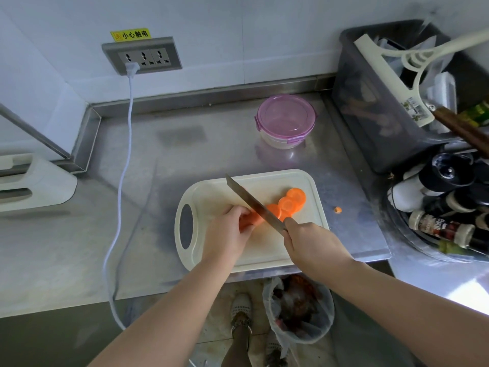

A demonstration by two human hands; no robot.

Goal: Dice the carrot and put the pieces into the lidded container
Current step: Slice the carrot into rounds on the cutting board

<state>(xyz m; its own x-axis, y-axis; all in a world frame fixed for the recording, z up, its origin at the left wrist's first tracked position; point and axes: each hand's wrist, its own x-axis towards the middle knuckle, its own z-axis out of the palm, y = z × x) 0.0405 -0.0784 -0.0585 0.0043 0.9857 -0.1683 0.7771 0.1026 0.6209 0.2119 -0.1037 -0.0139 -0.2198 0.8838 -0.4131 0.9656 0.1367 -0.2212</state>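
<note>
An orange carrot point(251, 219) lies on a cream cutting board point(312, 181) at the counter's front edge. My left hand point(227, 231) holds the carrot down at its left end. My right hand point(312, 245) grips the handle of a long knife point(251, 200), whose blade rests across the carrot at its cut end. Three round carrot slices point(289, 202) lie in an overlapping row to the right of the blade. Behind the board stands a round clear container with a purple lid point(285, 119), its lid on.
A small carrot scrap point(337, 209) lies on the steel counter right of the board. A white cable point(121, 181) runs from the wall socket point(143, 55) over the counter edge. A dark bin point(391, 102) and spice bottles point(444, 207) stand at right. A lined waste bin point(299, 308) sits on the floor.
</note>
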